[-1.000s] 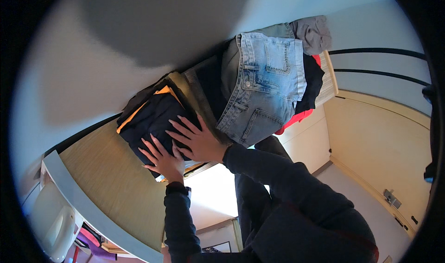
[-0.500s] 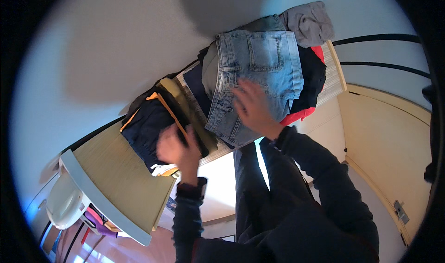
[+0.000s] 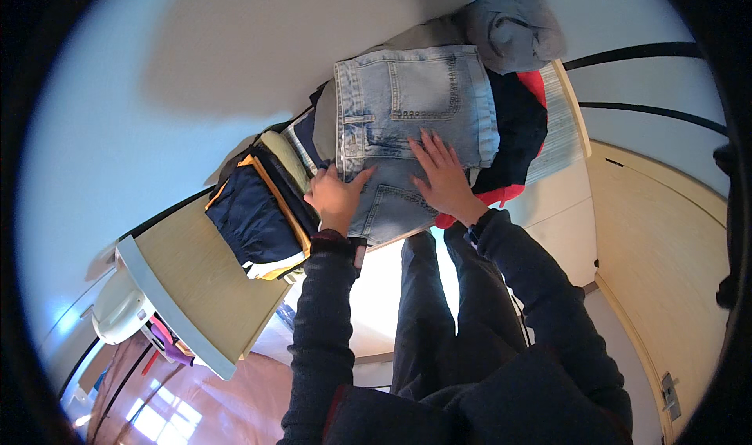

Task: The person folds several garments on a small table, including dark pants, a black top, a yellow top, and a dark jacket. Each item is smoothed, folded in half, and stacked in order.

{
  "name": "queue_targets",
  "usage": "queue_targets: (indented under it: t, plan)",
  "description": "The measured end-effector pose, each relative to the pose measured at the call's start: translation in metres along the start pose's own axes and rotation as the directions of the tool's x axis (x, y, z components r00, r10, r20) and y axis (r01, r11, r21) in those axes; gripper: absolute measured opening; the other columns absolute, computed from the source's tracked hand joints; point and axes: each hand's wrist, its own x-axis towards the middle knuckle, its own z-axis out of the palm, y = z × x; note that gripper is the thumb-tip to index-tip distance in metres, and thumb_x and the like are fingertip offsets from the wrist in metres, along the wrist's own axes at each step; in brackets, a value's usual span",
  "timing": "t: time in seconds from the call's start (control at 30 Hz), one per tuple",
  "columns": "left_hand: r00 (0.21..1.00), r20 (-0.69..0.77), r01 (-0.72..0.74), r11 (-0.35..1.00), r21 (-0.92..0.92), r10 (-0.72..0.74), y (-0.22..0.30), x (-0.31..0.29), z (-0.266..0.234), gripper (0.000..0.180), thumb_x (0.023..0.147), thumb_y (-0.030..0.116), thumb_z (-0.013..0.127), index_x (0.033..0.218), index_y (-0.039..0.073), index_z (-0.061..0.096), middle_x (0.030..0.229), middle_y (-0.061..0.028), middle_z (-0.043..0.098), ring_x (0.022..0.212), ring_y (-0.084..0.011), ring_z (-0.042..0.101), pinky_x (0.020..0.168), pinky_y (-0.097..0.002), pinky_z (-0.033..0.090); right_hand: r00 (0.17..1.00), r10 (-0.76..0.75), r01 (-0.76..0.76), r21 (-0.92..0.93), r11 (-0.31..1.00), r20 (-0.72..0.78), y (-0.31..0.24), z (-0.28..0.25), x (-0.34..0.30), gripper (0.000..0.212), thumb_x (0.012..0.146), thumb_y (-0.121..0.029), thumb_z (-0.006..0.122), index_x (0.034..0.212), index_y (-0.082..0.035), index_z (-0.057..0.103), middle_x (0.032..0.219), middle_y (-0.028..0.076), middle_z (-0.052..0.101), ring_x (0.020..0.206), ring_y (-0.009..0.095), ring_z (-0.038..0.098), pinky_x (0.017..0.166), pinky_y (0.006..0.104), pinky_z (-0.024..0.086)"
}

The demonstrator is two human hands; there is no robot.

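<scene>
Light-blue denim shorts (image 3: 423, 88) lie spread on a pile of clothes, with the waistband toward the left and a back pocket facing up. At the waistband's near end is my left hand (image 3: 335, 200), thumb and fingers apart, touching the denim edge. My right hand (image 3: 446, 177) rests flat on the middle of the shorts with its fingers stretched out. Just left of my left hand sits a stack of folded clothes, topped by a navy garment with orange trim (image 3: 252, 214). Black and red clothing (image 3: 517, 128) shows from under the shorts on the right.
A rolled grey garment (image 3: 513, 34) sits at the far right of the pile, by the wall. The wooden surface (image 3: 176, 261) continues to the left, where a white rounded object (image 3: 121, 308) stands beyond a pale edge. A door (image 3: 658, 226) is at the right.
My left hand has moved right, from over the navy stack to the waistband of the shorts. My right hand has shifted slightly right and now lies flat on the denim.
</scene>
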Motion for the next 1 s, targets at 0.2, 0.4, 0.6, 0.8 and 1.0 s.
queue_targets:
  t: [0.2, 0.4, 0.6, 0.8, 1.0]
  plan:
    - [0.971, -0.111, -0.211, 0.977, 0.022, 0.213, 0.021, -0.019, -0.025, 0.027, 0.084, 0.034, 0.066, 0.09, 0.008, 0.066, 0.104, -0.0091, 0.06, 0.095, -0.0336, 0.06, 0.079, -0.0463, 0.046, 0.998, -0.058, 0.058, 0.087, 0.994, 0.002, -0.012, -0.04, 0.004, 0.08, 0.086, -0.023, 0.068, 0.152, -0.017, 0.022, 0.156, 0.019, 0.02, 0.144, 0.039, 0.019, 0.113, 0.057, 0.022]
    - [0.896, 0.0, -0.41, 0.826, -0.387, 0.445, 0.076, -0.046, -0.089, 0.016, 0.087, 0.015, 0.06, 0.101, 0.011, 0.065, 0.084, -0.0147, 0.061, 0.082, -0.0383, 0.063, 0.068, -0.0458, 0.051, 0.986, -0.159, 0.137, 0.286, 0.948, 0.056, -0.029, -0.107, 0.007, 0.105, 0.072, -0.031, 0.082, 0.152, -0.01, 0.017, 0.155, 0.023, 0.019, 0.143, 0.043, 0.02, 0.112, 0.0586, 0.022]
    - [0.626, -0.019, -0.746, 0.592, -0.305, 0.78, 0.115, -0.071, -0.207, 0.019, 0.08, 0.008, 0.061, 0.098, 0.008, 0.063, 0.085, -0.0111, 0.061, 0.08, -0.0328, 0.063, 0.067, -0.042, 0.05, 0.903, -0.368, 0.425, 0.335, 0.841, -0.222, -0.054, -0.215, -0.009, 0.101, 0.068, -0.033, 0.085, 0.146, -0.004, 0.028, 0.141, 0.027, 0.042, 0.132, 0.041, 0.041, 0.107, 0.0456, 0.038]
    - [0.396, -0.203, -0.913, 0.359, -0.196, 0.896, 0.135, -0.107, -0.311, 0.026, 0.076, 0.01, 0.071, 0.1, 0.007, 0.064, 0.095, -0.0083, 0.064, 0.083, -0.0317, 0.064, 0.075, -0.0399, 0.052, 0.925, -0.372, 0.355, 0.515, 0.78, -0.074, -0.114, -0.298, -0.039, 0.066, 0.074, -0.016, 0.081, 0.13, -0.004, 0.05, 0.112, 0.017, 0.066, 0.099, 0.03, 0.067, 0.086, 0.0349, 0.052]
    - [0.624, -0.412, -0.781, 0.523, -0.341, 0.664, 0.08, -0.134, -0.346, 0.055, 0.07, 0.023, 0.082, 0.118, 0.007, 0.06, 0.104, -0.0115, 0.066, 0.091, -0.0313, 0.064, 0.08, -0.038, 0.051, 0.963, -0.236, 0.261, 0.69, 0.676, -0.134, -0.147, -0.343, -0.061, 0.053, 0.077, -0.004, 0.076, 0.125, -0.002, 0.055, 0.11, 0.008, 0.066, 0.1, 0.016, 0.061, 0.09, 0.0299, 0.047]
